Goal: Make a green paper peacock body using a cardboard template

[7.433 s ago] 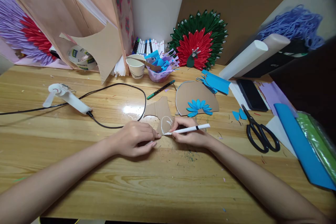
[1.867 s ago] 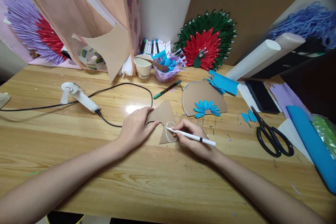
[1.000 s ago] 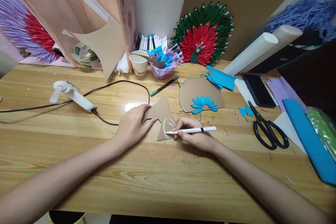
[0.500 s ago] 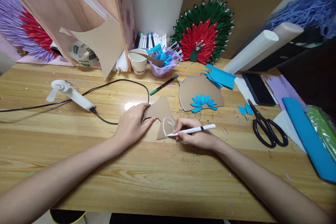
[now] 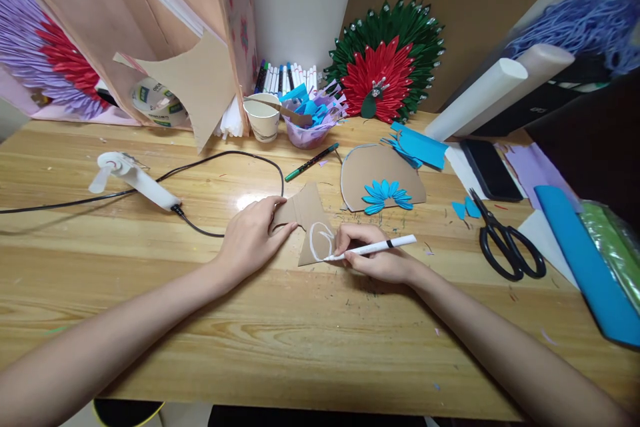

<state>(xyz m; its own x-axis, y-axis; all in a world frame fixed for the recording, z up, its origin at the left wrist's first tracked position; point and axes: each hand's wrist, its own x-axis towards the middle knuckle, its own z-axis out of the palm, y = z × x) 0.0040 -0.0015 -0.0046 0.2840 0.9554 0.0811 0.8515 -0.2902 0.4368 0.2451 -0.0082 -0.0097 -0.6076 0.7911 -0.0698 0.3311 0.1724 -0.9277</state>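
A small brown cardboard piece [image 5: 309, 217] lies on the wooden table [image 5: 300, 333] with a white outline drawn on it. My left hand [image 5: 253, 238] presses flat on its left side, fingers spread. My right hand [image 5: 375, 260] is closed round a white marker [image 5: 380, 248] whose tip touches the lower right of the white outline.
A glue gun [image 5: 135, 179] with a black cord lies to the left. Black scissors [image 5: 507, 243], a phone [image 5: 490, 170] and blue paper [image 5: 585, 260] sit to the right. A domed cardboard with blue petals [image 5: 383, 181], a green pen [image 5: 311, 161], a cup [image 5: 263, 119] and a peacock craft [image 5: 387, 63] stand behind.
The marker tip has travelled round the white outline on the cardboard, now at its lower right. My left hand has shifted from the near edge up onto the piece's left side.
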